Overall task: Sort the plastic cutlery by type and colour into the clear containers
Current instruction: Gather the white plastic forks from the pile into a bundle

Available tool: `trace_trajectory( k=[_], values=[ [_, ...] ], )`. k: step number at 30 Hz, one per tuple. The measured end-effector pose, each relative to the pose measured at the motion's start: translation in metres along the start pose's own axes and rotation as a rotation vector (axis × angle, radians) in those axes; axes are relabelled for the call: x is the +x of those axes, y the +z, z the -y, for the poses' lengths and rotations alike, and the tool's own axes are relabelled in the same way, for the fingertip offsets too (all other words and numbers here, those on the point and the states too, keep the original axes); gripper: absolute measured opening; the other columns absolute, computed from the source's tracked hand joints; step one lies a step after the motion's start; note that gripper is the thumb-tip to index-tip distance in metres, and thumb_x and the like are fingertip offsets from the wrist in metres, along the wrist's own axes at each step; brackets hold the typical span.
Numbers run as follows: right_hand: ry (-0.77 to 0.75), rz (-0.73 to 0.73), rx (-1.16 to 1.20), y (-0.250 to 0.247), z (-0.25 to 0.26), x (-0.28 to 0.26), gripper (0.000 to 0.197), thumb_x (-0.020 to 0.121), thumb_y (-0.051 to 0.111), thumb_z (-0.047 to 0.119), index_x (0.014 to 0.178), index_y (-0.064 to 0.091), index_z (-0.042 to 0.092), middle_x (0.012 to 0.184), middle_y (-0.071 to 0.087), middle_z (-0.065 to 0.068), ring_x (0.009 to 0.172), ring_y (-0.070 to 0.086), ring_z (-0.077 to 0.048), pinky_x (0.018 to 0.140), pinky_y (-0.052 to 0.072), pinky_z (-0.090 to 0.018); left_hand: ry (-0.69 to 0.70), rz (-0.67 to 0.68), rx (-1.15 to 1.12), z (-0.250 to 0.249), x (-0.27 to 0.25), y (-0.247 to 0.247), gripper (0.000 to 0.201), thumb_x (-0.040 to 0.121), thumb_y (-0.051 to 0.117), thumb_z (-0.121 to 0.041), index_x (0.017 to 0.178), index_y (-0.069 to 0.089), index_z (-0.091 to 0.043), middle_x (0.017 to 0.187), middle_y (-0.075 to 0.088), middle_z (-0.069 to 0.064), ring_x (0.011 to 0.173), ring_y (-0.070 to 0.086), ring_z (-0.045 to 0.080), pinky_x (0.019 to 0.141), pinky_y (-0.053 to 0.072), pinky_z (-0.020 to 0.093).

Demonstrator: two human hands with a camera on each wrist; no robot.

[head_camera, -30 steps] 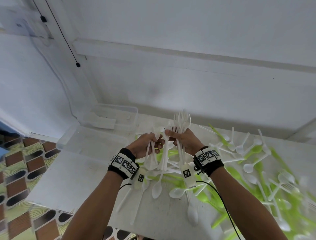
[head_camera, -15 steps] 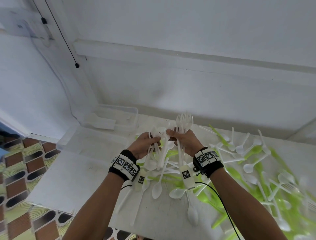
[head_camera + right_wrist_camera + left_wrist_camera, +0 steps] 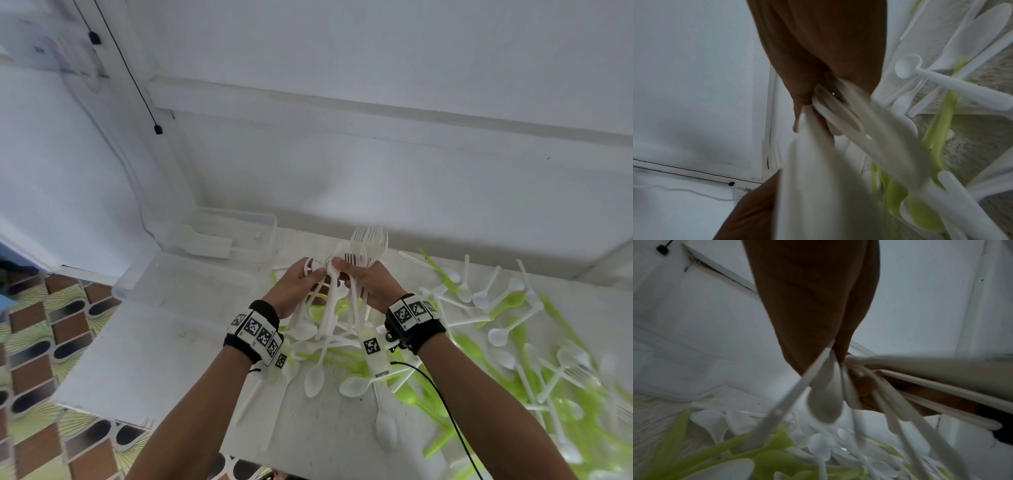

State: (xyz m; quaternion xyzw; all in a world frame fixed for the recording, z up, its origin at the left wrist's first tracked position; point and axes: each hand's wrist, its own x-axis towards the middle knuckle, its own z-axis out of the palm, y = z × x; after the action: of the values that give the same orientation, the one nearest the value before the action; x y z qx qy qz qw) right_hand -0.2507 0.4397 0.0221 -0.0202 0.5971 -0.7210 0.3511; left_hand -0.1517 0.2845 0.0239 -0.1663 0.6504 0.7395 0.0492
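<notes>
Lower now: white forks [image 3: 368,241] between hands [image 3: 337,286]

Smooth white plastic forks [image 3: 368,245], slightly glossy white plastic spoons [image 3: 315,375], glossy lime-green plastic cutlery [image 3: 416,394], clear thin-walled plastic containers [image 3: 236,222], matt white table [image 3: 144,356] faintly scuffed, black cloth wristbands [image 3: 265,313], patterned floor tiles [image 3: 37,325].

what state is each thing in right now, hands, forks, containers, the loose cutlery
left hand: grips white cutlery
right hand: grips white forks, tines up
near clear container: open, contents unclear
far clear container: open, holds a flat white piece
loose white and green cutlery: scattered unsorted on table
</notes>
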Motion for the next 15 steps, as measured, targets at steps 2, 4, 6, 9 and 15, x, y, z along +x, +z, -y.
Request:
trace_trajectory(
  k=[2, 4, 6, 9, 15],
  values=[
    [0.01, -0.007, 0.024, 0.001, -0.003, 0.001, 0.032, 0.086, 0.08, 0.013, 0.107, 0.069, -0.009, 0.096, 0.075, -0.02, 0.084, 0.075, -0.028, 0.07, 0.059, -0.032, 0.011, 0.009, -0.045, -0.001, -0.002, 0.004, 0.021, 0.106, 0.049, -0.015, 0.122, 0.057, -0.005, 0.111, 0.072, 0.018, 0.099, 0.072, 0.035, 0.076, 0.061, 0.043],
    [0.026, -0.011, 0.058, 0.003, -0.003, 0.002, 0.039, 0.086, 0.08, 0.014, 0.113, 0.068, -0.011, 0.108, 0.074, -0.023, 0.096, 0.074, -0.035, 0.079, 0.059, -0.038, 0.011, 0.016, -0.079, 0.0, -0.002, 0.005, 0.022, 0.105, 0.05, -0.014, 0.124, 0.058, -0.005, 0.113, 0.071, 0.018, 0.101, 0.071, 0.035, 0.08, 0.061, 0.046],
    [0.022, -0.009, 0.08, 0.005, -0.004, 0.003, 0.04, 0.086, 0.079, 0.014, 0.115, 0.067, -0.011, 0.111, 0.073, -0.024, 0.101, 0.073, -0.036, 0.083, 0.059, -0.039, -0.01, 0.011, -0.092, 0.001, 0.0, 0.004, 0.024, 0.105, 0.052, -0.017, 0.126, 0.059, -0.007, 0.118, 0.069, 0.021, 0.103, 0.069, 0.035, 0.082, 0.061, 0.047],
    [0.017, -0.033, 0.099, 0.005, -0.004, 0.005, 0.043, 0.086, 0.079, 0.013, 0.117, 0.065, -0.013, 0.114, 0.072, -0.024, 0.107, 0.071, -0.038, 0.091, 0.058, -0.043, -0.045, -0.01, -0.106, 0.006, 0.003, -0.002, 0.026, 0.104, 0.056, -0.023, 0.123, 0.064, -0.009, 0.123, 0.063, 0.026, 0.108, 0.065, 0.04, 0.09, 0.058, 0.055],
    [0.016, -0.1, 0.088, 0.009, -0.007, 0.007, 0.032, 0.082, 0.083, 0.015, 0.103, 0.071, -0.005, 0.103, 0.074, -0.023, 0.091, 0.073, -0.034, 0.084, 0.06, -0.045, -0.027, -0.001, -0.063, 0.009, 0.003, -0.004, 0.027, 0.105, 0.053, -0.018, 0.126, 0.068, -0.016, 0.116, 0.07, 0.02, 0.098, 0.065, 0.031, 0.093, 0.057, 0.049]
  ],
)
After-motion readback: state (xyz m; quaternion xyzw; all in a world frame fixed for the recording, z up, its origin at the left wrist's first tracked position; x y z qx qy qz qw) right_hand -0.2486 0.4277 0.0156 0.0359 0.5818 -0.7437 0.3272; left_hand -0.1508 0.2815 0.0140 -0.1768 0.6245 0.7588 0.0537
